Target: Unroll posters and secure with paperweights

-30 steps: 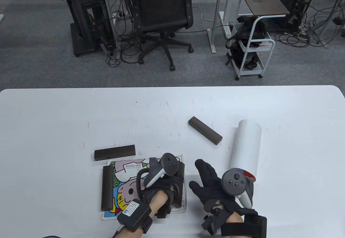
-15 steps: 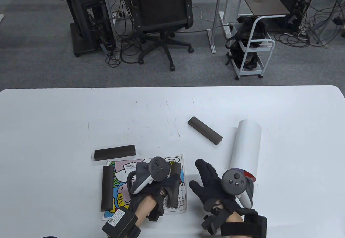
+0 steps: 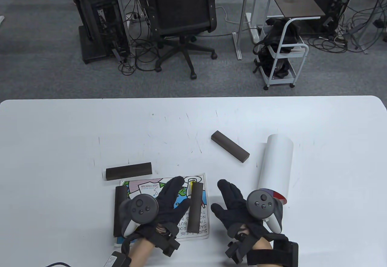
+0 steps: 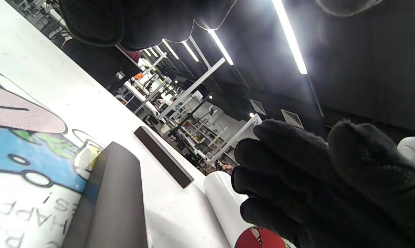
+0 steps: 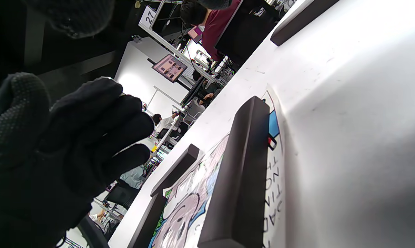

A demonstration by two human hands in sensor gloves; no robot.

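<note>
An unrolled cartoon poster [image 3: 151, 188] lies flat near the table's front edge. A dark paperweight bar [image 3: 120, 211] lies on its left edge and a second bar [image 3: 195, 208] on its right edge; the second bar also shows in the left wrist view [image 4: 114, 199] and the right wrist view [image 5: 242, 172]. My left hand [image 3: 172, 194] is open, palm down over the poster, holding nothing. My right hand [image 3: 228, 199] is open and empty just right of the poster. A rolled white poster [image 3: 276, 165] lies to the right of that hand.
Two spare dark bars lie on the table: one [image 3: 128, 171] just behind the poster, one [image 3: 230, 150] at an angle near the rolled poster. The table's far half [image 3: 193, 116] is bare white. An office chair and carts stand beyond it.
My left hand has let go of the bar on the poster's right edge, turned palm down and shifted left. The bar stays on the poster. My right hand has barely moved.
</note>
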